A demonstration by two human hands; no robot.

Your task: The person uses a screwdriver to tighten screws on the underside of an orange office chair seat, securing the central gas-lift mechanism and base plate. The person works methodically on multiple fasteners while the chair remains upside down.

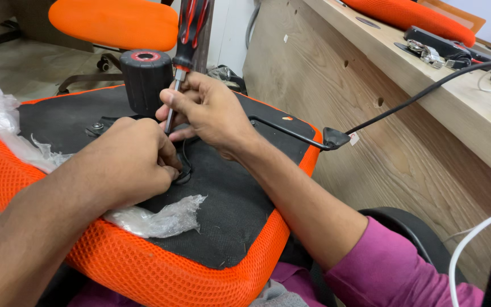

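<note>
Underside of an upturned orange mesh seat cushion resting across my lap, its black fabric base panel facing up. My right hand is closed around the steel shank of a red-and-black-handled screwdriver, pinching it low between thumb and fingers; the tool stands nearly upright, its tip hidden behind my knuckles, so I cannot tell whether it is seated in a fastener. My left hand is curled shut on the panel just beside the tip, fingers pressed onto a small dark fitting that is mostly covered. A black cylindrical column socket rises directly behind the tool; a black lever rod runs off to the right, and crumpled clear plastic wrap lies under my left wrist. In my judgement, good practice here is to keep the shank vertical, press along its axis while turning, and brace the fitting firmly so the tip cannot skid across the fabric.
</note>
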